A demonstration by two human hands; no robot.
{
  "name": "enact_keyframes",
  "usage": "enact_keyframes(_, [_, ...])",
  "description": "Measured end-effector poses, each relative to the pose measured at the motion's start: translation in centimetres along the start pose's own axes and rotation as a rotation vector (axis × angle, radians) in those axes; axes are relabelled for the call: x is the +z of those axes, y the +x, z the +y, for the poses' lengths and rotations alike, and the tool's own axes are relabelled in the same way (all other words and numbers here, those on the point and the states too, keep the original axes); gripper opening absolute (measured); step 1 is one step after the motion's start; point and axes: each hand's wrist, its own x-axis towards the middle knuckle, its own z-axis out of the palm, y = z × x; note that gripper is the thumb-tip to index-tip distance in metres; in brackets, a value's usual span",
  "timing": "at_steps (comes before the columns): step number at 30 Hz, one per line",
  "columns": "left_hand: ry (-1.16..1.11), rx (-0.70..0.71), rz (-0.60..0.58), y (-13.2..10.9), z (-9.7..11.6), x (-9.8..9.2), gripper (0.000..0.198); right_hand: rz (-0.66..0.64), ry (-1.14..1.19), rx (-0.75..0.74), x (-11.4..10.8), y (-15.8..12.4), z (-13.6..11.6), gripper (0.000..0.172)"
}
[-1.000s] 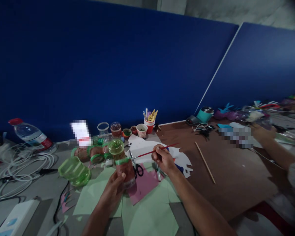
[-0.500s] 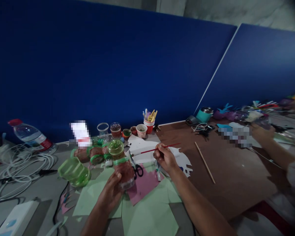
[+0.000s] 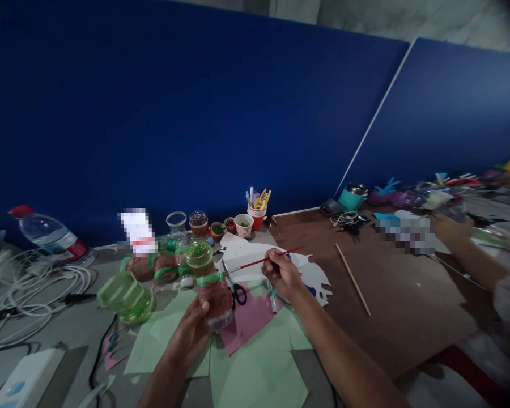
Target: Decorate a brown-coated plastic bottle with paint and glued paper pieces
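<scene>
My left hand [image 3: 191, 328] is closed round the lower part of a plastic bottle [image 3: 215, 300], which has a brown-painted body, a green band and a clear greenish end facing up. Between the fingertips of my right hand [image 3: 283, 272] is a thin red paintbrush [image 3: 251, 263]. Its tip points left and meets the bottle's edge near the green band; whether it touches I cannot tell. Black-handled scissors [image 3: 239, 294] lie just behind the bottle, on pink paper [image 3: 249, 323]. A white paper cutout [image 3: 255, 252] lies beneath and beyond my right hand.
Brown-and-green painted bottles [image 3: 165, 266] and a cut green bottle piece [image 3: 127, 297] lie to the left. Small paint cups [image 3: 243, 225] and a red-and-white cup of tools [image 3: 257, 217] stand behind. A wooden stick [image 3: 352, 279] lies on the brown board [image 3: 403, 317]. Another person's arm [image 3: 467, 243] reaches in at right.
The paintbrush has shifted slightly left, bringing its tip from beyond the bottle's side to the green band's edge. My left hand and the bottle stay nearly in place.
</scene>
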Motion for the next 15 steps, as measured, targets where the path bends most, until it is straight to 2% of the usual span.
enact_keyframes(7, [0.003,0.02,-0.017,-0.02,0.16,0.01,0.035,0.004,0.019,-0.02,-0.36,0.24,-0.2,0.025])
enact_keyframes(15, [0.064,0.02,-0.001,-0.03,0.06,0.21,0.032,-0.043,0.073,-0.033,0.48,-0.53,-0.55,0.023])
